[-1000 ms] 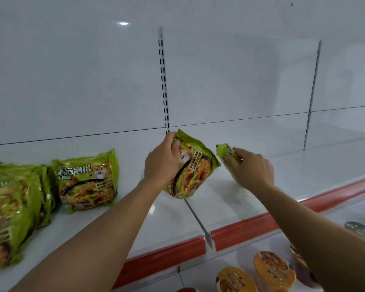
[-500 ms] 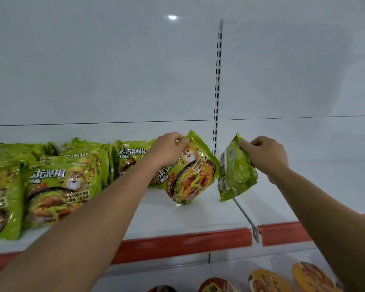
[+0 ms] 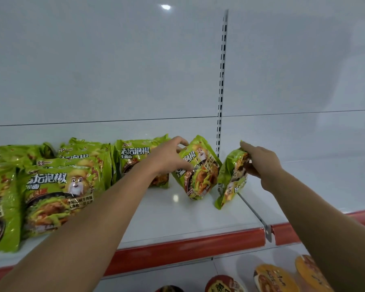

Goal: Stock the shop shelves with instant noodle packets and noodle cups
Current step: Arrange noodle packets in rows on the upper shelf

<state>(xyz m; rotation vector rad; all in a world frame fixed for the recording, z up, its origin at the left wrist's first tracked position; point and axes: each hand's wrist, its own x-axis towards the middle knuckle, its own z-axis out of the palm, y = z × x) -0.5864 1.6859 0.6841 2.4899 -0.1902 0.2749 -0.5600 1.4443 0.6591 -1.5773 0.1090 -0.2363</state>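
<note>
Left hand (image 3: pixel 169 158) grip around tilted noodle packet (image 3: pixel 201 175); right hand (image 3: pixel 260 162) grip tight on second packet (image 3: pixel 230 182).

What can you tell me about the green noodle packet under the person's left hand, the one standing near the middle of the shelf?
The middle packet is a glossy green plastic pillow bag, sealed and puffy, printed with a cartoon white-bearded figure, Chinese lettering and a bowl of noodles. It stands tilted on its lower end on the white shelf, with its front towards the camera. The left hand grips its upper left edge, thumb in front and fingers over the top.
</note>
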